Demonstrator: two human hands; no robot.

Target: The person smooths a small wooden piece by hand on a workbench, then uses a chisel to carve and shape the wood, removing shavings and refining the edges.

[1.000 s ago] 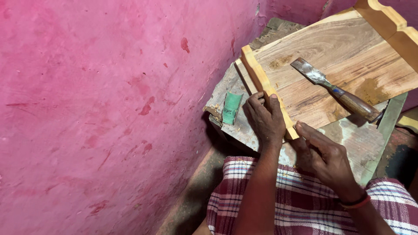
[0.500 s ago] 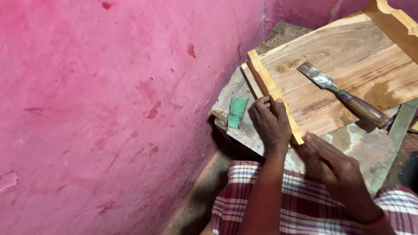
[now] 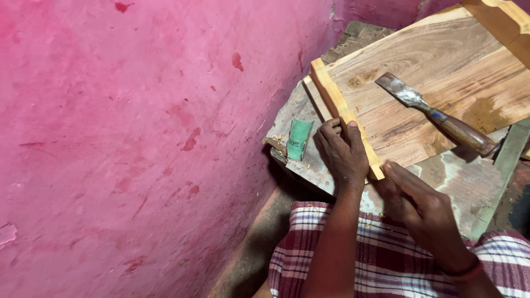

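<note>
While I look down from the head camera, this is what I read off the bench.

Left hand: my left hand (image 3: 343,154) lies palm down over the near end of the wooden strip (image 3: 342,113), fingers curled narrow over its top and outer edge, pressing on it rather than lifting it.

Right hand: my right hand (image 3: 422,207) sits at the strip's near corner, fingers close together and stretched toward that end; I cannot tell whether they grip it or only touch it.

Strip: pale, it runs along the left edge of the wooden panel (image 3: 436,83), from the hands away toward the wall.

Panel: it lies flat on the worn workbench (image 3: 464,182), its near edge set back from the bench's front edge, with bare bench in front of it to the right of my hands.

Chisel: the chisel (image 3: 436,113) rests on the panel, blade pointing away to the left, brown handle toward the panel's near edge, well apart from both hands.

Green piece: a small green sheet (image 3: 299,139) lies curled on the bench just left of my left hand, near the bench's corner.

Room: the pink wall (image 3: 138,138) closes in tight on the left; the open side is to the right.

Lap: checked cloth (image 3: 381,259) lies under my forearms.
</note>
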